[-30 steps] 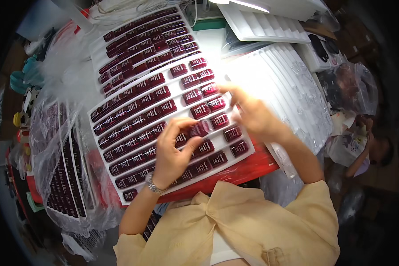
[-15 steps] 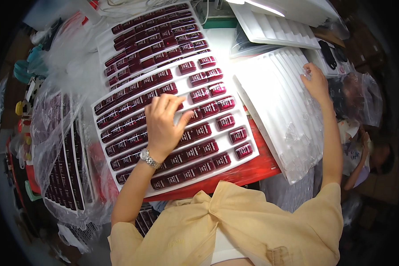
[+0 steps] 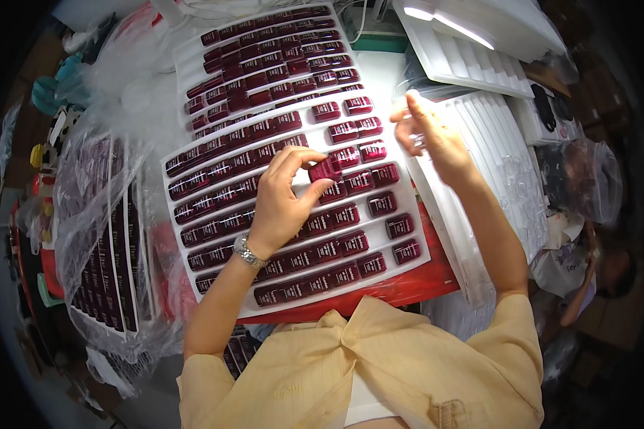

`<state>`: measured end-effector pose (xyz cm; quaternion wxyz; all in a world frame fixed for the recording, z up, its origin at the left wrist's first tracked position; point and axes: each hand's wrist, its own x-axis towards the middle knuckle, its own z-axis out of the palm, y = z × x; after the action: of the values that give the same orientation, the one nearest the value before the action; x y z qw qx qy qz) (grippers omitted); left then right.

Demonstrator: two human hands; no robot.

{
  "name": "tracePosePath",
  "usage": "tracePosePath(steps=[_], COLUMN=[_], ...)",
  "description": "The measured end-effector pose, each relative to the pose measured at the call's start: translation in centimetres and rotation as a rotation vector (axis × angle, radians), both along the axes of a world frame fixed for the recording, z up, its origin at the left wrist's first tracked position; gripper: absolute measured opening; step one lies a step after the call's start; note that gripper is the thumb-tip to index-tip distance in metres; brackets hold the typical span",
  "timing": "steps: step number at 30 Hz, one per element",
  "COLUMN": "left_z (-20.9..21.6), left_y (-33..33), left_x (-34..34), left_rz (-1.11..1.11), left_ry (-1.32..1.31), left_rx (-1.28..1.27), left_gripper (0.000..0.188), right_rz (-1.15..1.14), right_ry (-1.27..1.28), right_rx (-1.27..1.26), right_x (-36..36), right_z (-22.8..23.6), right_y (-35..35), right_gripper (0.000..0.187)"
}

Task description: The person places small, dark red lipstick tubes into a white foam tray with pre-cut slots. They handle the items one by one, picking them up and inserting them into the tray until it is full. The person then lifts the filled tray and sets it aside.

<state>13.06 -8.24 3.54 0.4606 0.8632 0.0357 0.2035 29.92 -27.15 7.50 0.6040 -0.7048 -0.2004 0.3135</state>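
Note:
My left hand [image 3: 286, 196], with a metal watch on its wrist, pinches a small dark red block-shaped bottle [image 3: 327, 169] with pale print. It holds the bottle just above a white ribbed tray [image 3: 350, 207], where rows of like bottles [image 3: 311, 254] lie on their sides. Over the tray's right edge is my right hand [image 3: 436, 143], its fingers curled and blurred. A small clear glint shows between those fingers, too smeared to name.
Behind lies another white tray of red bottles [image 3: 279, 53]. At right, clear plastic pieces [image 3: 497, 214] rest on a white ribbed tray [image 3: 479, 129], under a bright lamp [image 3: 451, 28]. Plastic-wrapped bottle trays [image 3: 107, 250] stand at left. A person [image 3: 579, 279] is at far right.
My left hand has lifted a red bottle from the row and moved slightly right. My right hand has come left from the clear plastic pieces toward the bottle tray.

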Motion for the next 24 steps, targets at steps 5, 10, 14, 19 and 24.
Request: tracePosePath(steps=[5, 10, 14, 19, 24], left_z=[0.4, -0.3, -0.4, -2.4, -2.7], left_y=[-2.4, -2.4, 0.3, 0.2, 2.5], left_x=[-0.5, -0.4, -0.5, 2.0, 2.5], left_rz=[0.083, 0.197, 0.152, 0.025, 0.239], left_ry=[-0.086, -0.173, -0.036, 0.017, 0.069], left_rx=[-0.322, -0.321, 0.162, 0.318, 0.522], left_gripper=[0.03, 0.029, 0.024, 0.025, 0.035], right_rz=[-0.039, 0.244, 0.198, 0.089, 0.076], right_ry=[-0.177, -0.846, -0.598, -0.235, 0.067], right_rx=[0.226, -0.12, -0.179, 0.0, 0.086], right_x=[-5.6, -7.3, -4.2, -1.9, -1.6], right_z=[-0.6, -0.3, -2.3, -2.2, -1.3], right_y=[5.2, 5.2, 2.6, 1.6, 1.3], right_gripper=[0.039, 0.03, 0.034, 0.034, 0.021])
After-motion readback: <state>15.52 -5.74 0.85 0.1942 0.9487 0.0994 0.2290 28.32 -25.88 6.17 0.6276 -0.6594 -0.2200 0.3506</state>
